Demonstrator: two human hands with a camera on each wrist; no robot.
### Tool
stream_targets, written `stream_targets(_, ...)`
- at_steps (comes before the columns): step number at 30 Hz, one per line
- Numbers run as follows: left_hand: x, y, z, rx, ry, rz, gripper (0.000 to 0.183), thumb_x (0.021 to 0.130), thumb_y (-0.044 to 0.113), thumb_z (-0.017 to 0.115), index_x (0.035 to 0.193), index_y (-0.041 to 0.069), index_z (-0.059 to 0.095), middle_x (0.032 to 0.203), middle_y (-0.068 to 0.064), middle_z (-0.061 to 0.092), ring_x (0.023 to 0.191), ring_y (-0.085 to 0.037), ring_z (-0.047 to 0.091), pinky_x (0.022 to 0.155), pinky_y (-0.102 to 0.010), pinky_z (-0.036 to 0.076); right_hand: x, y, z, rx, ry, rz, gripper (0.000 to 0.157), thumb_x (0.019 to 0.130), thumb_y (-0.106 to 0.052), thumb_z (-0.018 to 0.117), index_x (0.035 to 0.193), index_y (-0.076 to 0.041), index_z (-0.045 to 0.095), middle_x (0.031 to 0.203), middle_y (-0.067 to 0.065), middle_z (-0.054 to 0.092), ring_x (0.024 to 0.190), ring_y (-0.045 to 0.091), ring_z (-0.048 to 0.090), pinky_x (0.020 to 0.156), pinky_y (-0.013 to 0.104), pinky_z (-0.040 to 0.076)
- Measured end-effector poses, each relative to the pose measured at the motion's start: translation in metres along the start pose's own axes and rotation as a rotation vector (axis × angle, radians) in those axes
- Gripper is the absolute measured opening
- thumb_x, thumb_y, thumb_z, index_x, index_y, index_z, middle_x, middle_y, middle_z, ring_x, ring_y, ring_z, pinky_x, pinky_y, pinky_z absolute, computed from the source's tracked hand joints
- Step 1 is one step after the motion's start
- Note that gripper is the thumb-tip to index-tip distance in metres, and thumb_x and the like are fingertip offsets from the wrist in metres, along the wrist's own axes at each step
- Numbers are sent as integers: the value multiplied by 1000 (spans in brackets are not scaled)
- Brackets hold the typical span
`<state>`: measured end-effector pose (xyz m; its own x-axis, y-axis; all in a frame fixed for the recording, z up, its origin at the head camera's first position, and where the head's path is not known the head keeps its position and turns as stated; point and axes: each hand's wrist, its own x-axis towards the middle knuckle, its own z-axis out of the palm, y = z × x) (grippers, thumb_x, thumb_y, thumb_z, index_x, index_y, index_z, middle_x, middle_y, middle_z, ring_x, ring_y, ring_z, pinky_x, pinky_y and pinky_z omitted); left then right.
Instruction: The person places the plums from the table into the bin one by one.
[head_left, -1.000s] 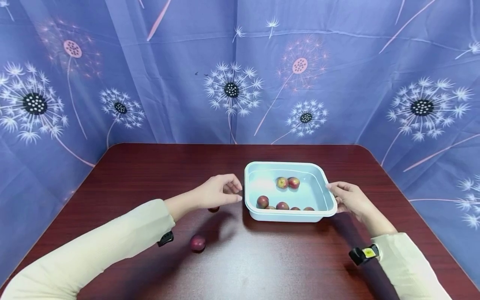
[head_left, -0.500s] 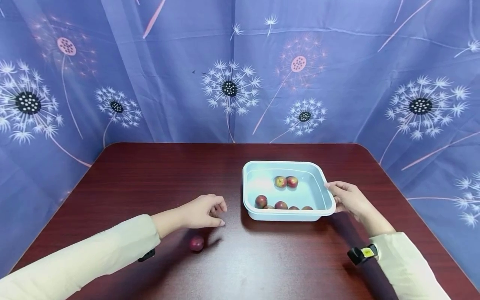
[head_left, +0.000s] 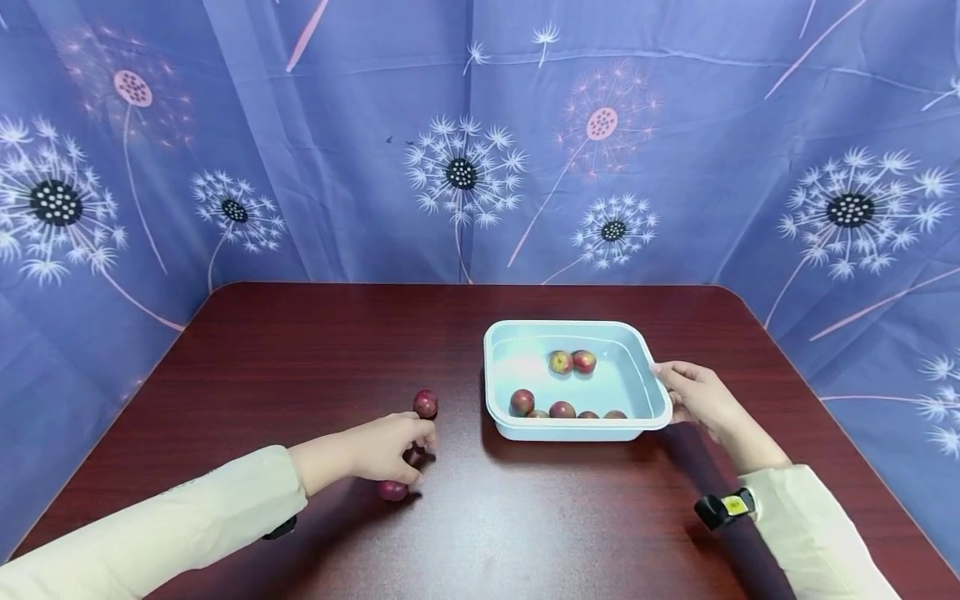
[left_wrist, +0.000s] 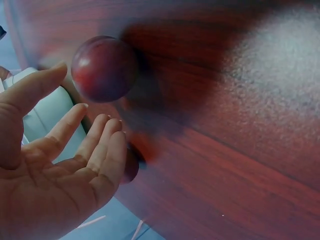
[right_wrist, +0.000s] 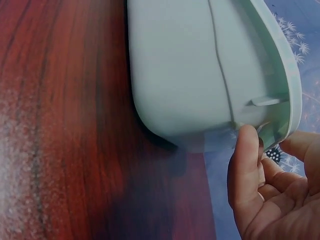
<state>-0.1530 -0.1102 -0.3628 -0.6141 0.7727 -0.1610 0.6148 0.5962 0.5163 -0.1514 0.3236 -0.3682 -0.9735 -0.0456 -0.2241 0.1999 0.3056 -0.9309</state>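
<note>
My left hand (head_left: 390, 450) reaches low over the table with thumb and fingers spread and nothing held. Just beside its thumb is a dark red plum (head_left: 392, 491), seen large as a round plum (left_wrist: 105, 69) in the left wrist view. Beyond the fingers lies a second plum (head_left: 425, 403), partly hidden behind them in the left wrist view. My right hand (head_left: 701, 400) pinches the right rim of a pale blue plastic basin (head_left: 577, 431). Inside the basin are several red and yellowish plums (head_left: 573, 362), some partly covered by its front wall.
The basin stands on a dark reddish wooden table (head_left: 480, 517). A blue curtain (head_left: 337, 167) with dandelion prints hangs behind the table and along both sides. Each wrist wears a black strap device (head_left: 723, 508).
The left hand has moved from the basin's left side back toward the near left, down to the nearer plum. The farther plum is now uncovered. The right hand stays on the rim.
</note>
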Motion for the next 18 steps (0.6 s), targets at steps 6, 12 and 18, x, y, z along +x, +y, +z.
stream_targets(6, -3, -1, 3, -14, -27, -31, 36, 69, 12, 80, 99, 7, 60, 94, -5, 60, 83, -15, 53, 73, -27, 46, 0, 0, 0, 7, 3, 2, 53, 100, -30, 46, 126, 16, 40, 78, -6, 64, 67, 7, 65, 61, 32, 58)
stream_targets(12, -7, 0, 1, -21, -50, -48, 38, 68, 14, 80, 100, 6, 61, 94, -6, 59, 86, -17, 54, 74, -28, 47, 0, 1, 0, 18, -4, -3, 48, 100, -29, 46, 122, 14, 44, 78, -6, 65, 68, 7, 65, 61, 33, 58)
stream_targets(18, -17, 0, -3, -81, -90, -138, 38, 67, 18, 82, 98, 8, 60, 92, -3, 53, 84, -15, 49, 72, -28, 44, 0, 1, -1, 29, -6, -6, 44, 100, -29, 46, 120, 11, 47, 78, -7, 66, 69, 8, 66, 61, 33, 58)
